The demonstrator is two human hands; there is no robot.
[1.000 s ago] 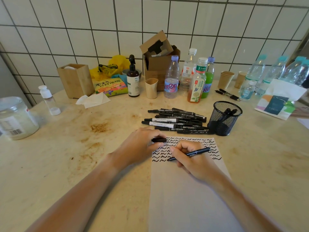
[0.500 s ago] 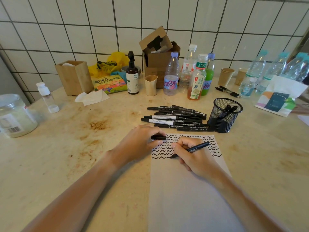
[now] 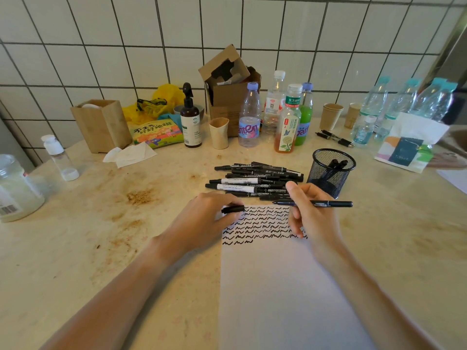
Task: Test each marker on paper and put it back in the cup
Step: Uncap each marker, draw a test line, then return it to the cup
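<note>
A white sheet of paper lies in front of me, its top covered with rows of black squiggles. My right hand holds an uncapped black marker level above the paper's top edge, tip pointing left. My left hand rests on the paper's left corner and pinches the marker's black cap. A pile of black markers lies just beyond the paper. To the right of the pile stands a black mesh cup with a couple of markers in it.
Along the tiled wall stand several bottles, a pump bottle, paper cups, a cardboard box and a wooden box. Two pens lie at the back right. A plastic jar sits far left, a tissue pack far right.
My right hand has lifted the marker off the paper and turned it level, tip now pointing left toward the cap. The left hand has stayed in place with the cap.
</note>
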